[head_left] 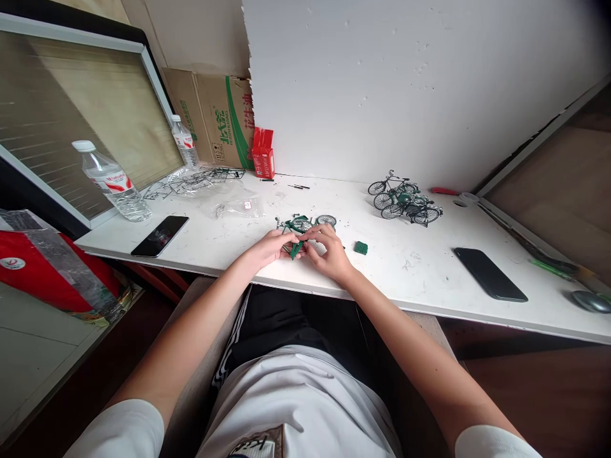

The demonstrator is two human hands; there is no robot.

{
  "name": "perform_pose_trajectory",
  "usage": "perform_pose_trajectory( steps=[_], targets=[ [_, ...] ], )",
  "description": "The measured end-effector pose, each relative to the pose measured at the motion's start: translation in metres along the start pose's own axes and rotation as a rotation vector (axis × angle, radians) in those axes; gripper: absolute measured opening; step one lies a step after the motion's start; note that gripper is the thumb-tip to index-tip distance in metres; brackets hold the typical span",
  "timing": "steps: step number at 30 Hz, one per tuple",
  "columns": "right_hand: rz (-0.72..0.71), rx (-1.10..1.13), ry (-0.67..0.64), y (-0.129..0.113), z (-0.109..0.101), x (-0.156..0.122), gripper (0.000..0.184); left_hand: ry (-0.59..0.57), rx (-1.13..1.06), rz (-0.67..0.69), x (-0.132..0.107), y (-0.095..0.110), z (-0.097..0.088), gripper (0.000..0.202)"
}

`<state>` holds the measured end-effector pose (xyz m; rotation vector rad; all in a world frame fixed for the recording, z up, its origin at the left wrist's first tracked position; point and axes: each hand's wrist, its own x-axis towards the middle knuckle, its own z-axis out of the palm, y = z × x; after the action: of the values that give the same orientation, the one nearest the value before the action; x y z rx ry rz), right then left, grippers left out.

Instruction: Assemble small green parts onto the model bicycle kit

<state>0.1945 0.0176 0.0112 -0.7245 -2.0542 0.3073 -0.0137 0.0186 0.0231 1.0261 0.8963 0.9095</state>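
Observation:
Near the front edge of the white table, my left hand (pixel 275 247) and my right hand (pixel 327 250) meet, fingers closed around a small green plastic part (pixel 296 249). The fingers cover much of it, so its exact kind is hard to make out. Just behind my fingertips lies a green model bicycle (pixel 301 222), with a spoked wheel (pixel 326 221) at its right end. A small green block-like piece (pixel 361 247) rests to the right of my right hand.
Several assembled model bicycles (pixel 405 200) stand at the back right. Phones lie at left (pixel 160 236) and right (pixel 490 274). Water bottles (pixel 114 184), dark sprue frames (pixel 200 180), a clear plastic bag (pixel 238 205), a red box (pixel 263 154) and a carton (pixel 214 117) occupy the left.

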Motion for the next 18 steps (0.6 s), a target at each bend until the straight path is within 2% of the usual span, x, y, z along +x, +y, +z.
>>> perform_pose_trajectory(
  steps=[11,18],
  targets=[
    [0.007,0.020,0.027,-0.0008,0.0010,0.0001,0.018,0.007,0.002,-0.001,0.0006,-0.0004,0.0000,0.008],
    [0.009,0.007,0.008,-0.0026,0.0004,0.0004,0.020,0.004,0.017,0.003,0.0005,-0.0006,0.0009,0.012]
  ],
)
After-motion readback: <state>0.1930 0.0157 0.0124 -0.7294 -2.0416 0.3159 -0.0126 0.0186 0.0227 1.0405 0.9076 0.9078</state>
